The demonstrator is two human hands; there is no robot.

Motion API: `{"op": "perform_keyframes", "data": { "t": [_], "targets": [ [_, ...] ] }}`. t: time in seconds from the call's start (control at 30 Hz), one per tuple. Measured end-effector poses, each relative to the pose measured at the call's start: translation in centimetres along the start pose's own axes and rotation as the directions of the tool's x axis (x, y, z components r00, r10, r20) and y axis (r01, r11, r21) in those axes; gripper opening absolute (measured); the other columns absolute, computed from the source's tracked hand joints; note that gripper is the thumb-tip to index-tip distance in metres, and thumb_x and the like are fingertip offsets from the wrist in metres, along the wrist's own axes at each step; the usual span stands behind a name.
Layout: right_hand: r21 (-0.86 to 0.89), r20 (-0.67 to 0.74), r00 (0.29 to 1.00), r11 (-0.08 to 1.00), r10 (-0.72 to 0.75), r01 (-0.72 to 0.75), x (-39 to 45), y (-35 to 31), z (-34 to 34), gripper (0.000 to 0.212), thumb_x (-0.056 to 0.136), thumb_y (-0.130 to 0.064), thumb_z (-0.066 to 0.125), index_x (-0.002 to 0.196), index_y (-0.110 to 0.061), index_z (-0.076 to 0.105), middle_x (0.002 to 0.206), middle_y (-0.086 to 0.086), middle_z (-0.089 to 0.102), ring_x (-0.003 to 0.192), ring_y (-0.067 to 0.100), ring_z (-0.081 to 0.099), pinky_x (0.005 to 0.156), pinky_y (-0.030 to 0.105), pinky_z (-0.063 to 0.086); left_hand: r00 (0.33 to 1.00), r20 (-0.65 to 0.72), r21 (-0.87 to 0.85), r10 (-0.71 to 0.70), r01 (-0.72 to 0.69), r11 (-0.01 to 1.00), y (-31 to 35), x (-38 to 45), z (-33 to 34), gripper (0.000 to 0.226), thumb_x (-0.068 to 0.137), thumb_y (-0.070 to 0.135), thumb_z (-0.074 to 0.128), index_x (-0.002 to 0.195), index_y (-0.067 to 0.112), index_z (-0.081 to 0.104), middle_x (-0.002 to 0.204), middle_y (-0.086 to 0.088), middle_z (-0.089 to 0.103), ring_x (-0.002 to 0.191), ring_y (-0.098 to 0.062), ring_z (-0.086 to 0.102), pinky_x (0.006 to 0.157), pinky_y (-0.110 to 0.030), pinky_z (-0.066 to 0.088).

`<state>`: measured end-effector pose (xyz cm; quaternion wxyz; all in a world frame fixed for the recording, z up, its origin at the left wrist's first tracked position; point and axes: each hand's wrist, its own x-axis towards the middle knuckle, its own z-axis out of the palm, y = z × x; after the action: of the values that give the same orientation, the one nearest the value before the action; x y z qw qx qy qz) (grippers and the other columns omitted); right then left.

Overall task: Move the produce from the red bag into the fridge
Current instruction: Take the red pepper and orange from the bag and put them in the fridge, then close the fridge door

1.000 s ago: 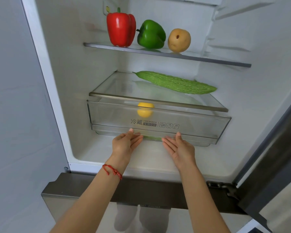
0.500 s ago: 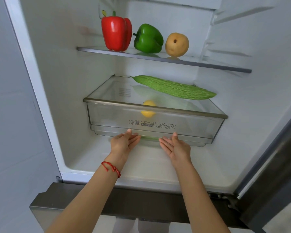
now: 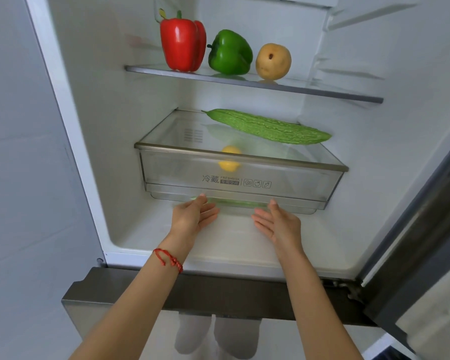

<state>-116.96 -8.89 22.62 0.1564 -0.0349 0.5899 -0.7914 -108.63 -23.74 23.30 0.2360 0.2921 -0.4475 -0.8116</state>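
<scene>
Head | left hand (image 3: 192, 216), right hand (image 3: 278, 224): grip wide, fingertips at crisper drawer (image 3: 239, 178) lower edge | fridge floor (image 3: 239, 245) bare below

The clear crisper drawer (image 3: 182, 168) carries the only readable print, on its front wall just above and between the two open hands. It reads "冷藏" in large characters, then "FRESHBOX" in small capitals over a dark strip whose characters are too small to make out. Three small boxed produce icons follow to the right.

peppers (image 3: 205, 48) on shelf (image 3: 322, 90), gourd (image 3: 270, 127) above drawer (image 3: 296, 183)
</scene>
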Motion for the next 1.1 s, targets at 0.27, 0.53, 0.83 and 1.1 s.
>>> {"op": "perform_keyframes", "data": {
  "t": [0.27,0.53,0.83,1.1],
  "targets": [
    [-0.596,0.106,0.914,0.711,-0.391,0.373,-6.2,0.9,-1.5,0.033,0.092,-0.030,0.050,0.120,-0.014,0.058,0.120,-0.001,0.058,0.108,0.006,0.051,0.095,0.022,0.039,0.877,0.138,0.624,0.461,-0.438,0.647,-1.4,-4.8,-2.7,0.027,0.091,0.022,0.055,0.110,0.005,0.064,0.104,-0.007,0.066,0.093,-0.016,0.060,0.081,-0.018,0.044],
    [-0.819,0.301,0.846,0.335,-0.440,0.466,-12.4,4.2,-3.8,0.044,0.091,-0.039,0.047,0.129,-0.017,0.049,0.137,0.001,0.047,0.127,0.014,0.040,0.101,0.019,0.027,0.701,0.467,0.805,0.539,-0.589,0.070,-4.1,-10.0,-6.7,0.037,0.088,0.027,0.057,0.117,0.003,0.060,0.119,-0.015,0.062,0.109,-0.032,0.057,0.093,-0.038,0.045],
    [-0.841,0.353,0.832,0.244,-0.428,0.483,-19.4,6.5,-8.8,0.046,0.093,-0.039,0.046,0.131,-0.014,0.048,0.140,0.002,0.045,0.130,0.015,0.036,0.102,0.022,0.025,0.707,0.511,0.834,0.489,-0.545,-0.083,-8.6,-17.5,-10.4,0.051,0.085,0.039,0.040,0.112,0.002,0.062,0.113,-0.017,0.065,0.106,-0.035,0.060,0.090,-0.045,0.046],
    [-0.824,0.426,0.816,0.205,-0.390,0.528,-27.4,9.2,-15.7,0.057,0.089,-0.048,0.037,0.126,-0.008,0.052,0.131,0.012,0.053,0.123,0.023,0.046,0.099,0.026,0.033,0.751,0.502,0.860,0.428,-0.487,-0.154,-15.0,-26.9,-12.5,0.047,0.087,0.037,0.042,0.111,0.002,0.062,0.110,-0.016,0.066,0.103,-0.034,0.061,0.086,-0.044,0.048]
  ]
}}
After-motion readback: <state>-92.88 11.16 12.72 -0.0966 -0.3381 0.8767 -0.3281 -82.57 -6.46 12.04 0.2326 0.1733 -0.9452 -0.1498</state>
